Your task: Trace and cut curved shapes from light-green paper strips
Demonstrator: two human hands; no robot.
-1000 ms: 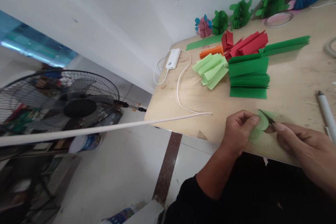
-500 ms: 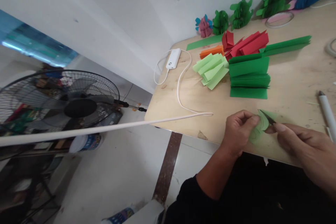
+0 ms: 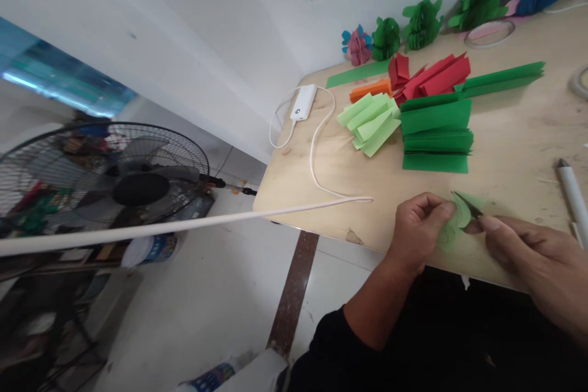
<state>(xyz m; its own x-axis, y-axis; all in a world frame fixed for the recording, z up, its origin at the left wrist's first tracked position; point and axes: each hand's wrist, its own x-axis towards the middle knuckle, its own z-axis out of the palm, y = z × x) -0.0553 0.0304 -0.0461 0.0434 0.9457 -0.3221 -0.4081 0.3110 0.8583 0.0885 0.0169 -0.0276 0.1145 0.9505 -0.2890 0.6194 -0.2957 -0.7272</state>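
Observation:
My left hand (image 3: pixel 420 226) pinches a piece of light green paper (image 3: pixel 460 215) with a rounded, cut edge, just above the front edge of the table. From the right, my right hand (image 3: pixel 519 245) grips a pair of small scissors (image 3: pixel 469 206), whose dark pointed blades lie at the paper. The handles are hidden inside my fingers. Beyond my hands rests a stack of folded dark green paper (image 3: pixel 436 135). Left of that lies folded light green paper (image 3: pixel 371 122).
Red folded paper (image 3: pixel 434 76) and an orange piece (image 3: pixel 370 90) lie farther back. Paper figures (image 3: pixel 421 23) stand along the wall. A white power bank (image 3: pixel 304 103) trails a cable at left. A grey pen (image 3: pixel 573 196) lies at right. A fan (image 3: pixel 138 188) stands left of the table.

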